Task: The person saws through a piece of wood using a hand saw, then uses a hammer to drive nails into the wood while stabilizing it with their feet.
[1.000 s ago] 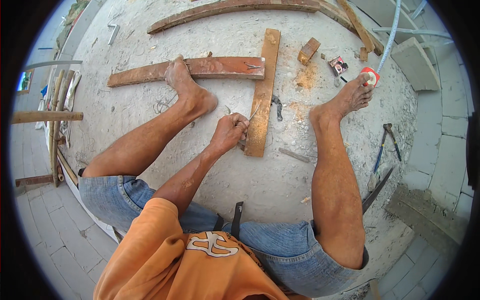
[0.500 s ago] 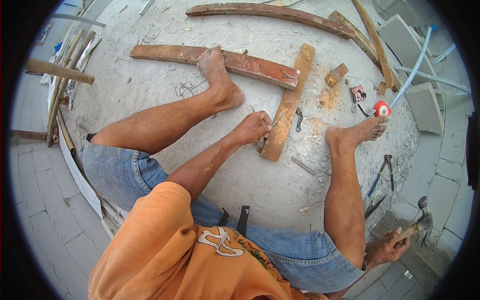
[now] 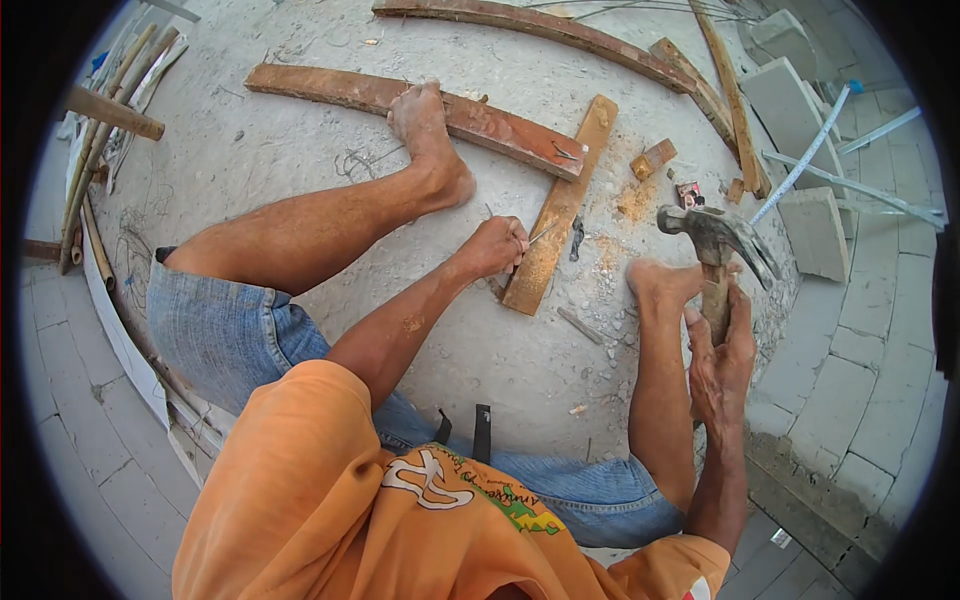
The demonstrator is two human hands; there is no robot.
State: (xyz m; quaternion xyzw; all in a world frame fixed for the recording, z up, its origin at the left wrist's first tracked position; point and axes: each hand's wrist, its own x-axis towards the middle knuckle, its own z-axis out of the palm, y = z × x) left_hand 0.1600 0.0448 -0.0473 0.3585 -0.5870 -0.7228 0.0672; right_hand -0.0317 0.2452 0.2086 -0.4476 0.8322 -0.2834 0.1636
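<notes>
My left hand (image 3: 495,246) is closed on a thin nail-like metal piece (image 3: 543,233); slim metal also pokes out behind the fingers. It is beside the short wooden plank (image 3: 560,215), whose surface carries sawdust. Across the plank's far end lies a longer reddish-brown beam (image 3: 515,133), pinned under my left foot (image 3: 420,115). Thin metal bits (image 3: 565,152) show near that beam's end. On the right, my right hand (image 3: 725,360) grips the wooden handle of a claw hammer (image 3: 712,235), raised with its head up, covering part of my right foot.
A small wood block (image 3: 653,159), sawdust and a small box (image 3: 689,195) lie beyond the plank. Long timbers (image 3: 560,32) stretch across the back. Grey blocks (image 3: 815,230) and metal strips (image 3: 850,180) are at the right; poles (image 3: 105,140) stand at the left.
My right hand has brought the hammer up and inward from the low right to above my right foot. The left hand keeps its hold beside the plank. The view has shifted slightly.
</notes>
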